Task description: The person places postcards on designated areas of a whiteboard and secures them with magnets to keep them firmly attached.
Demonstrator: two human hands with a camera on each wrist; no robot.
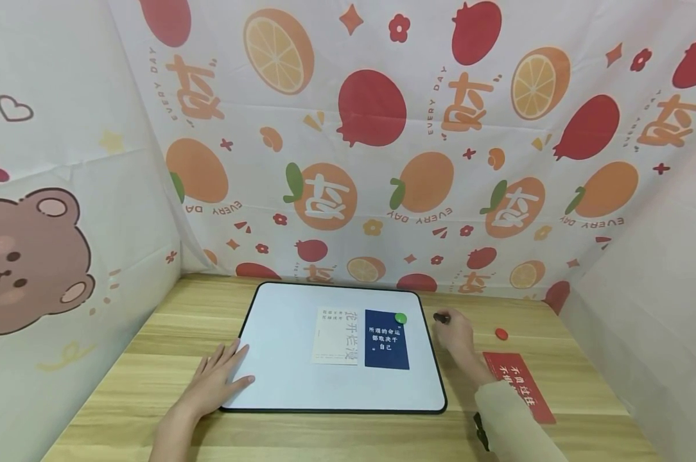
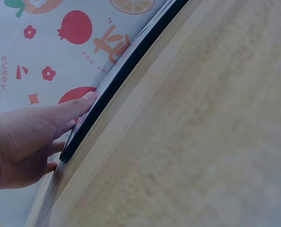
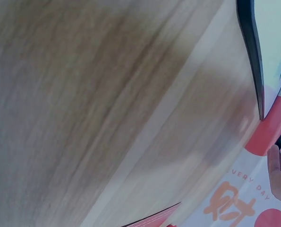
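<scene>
A whiteboard (image 1: 284,346) with a black rim lies on the table. My left hand (image 1: 214,378) rests on its left edge, fingers spread and thumb on the white surface; the left wrist view shows the thumb (image 2: 79,105) over the rim. Just beyond the board's right edge, my right hand (image 1: 454,333) pinches a small black round magnet (image 1: 442,317), also visible at the right border of the right wrist view. On the board lie a white card (image 1: 330,340) with grey lettering and a blue card (image 1: 386,350). A green round magnet (image 1: 401,318) sits on the blue card's upper right corner.
To the right of the board, a red card (image 1: 527,391) lies on the wooden table (image 1: 302,443), partly covered by my right forearm. A red round magnet (image 1: 501,333) lies behind that card. Printed cloth (image 1: 371,179) hangs behind and beside the table.
</scene>
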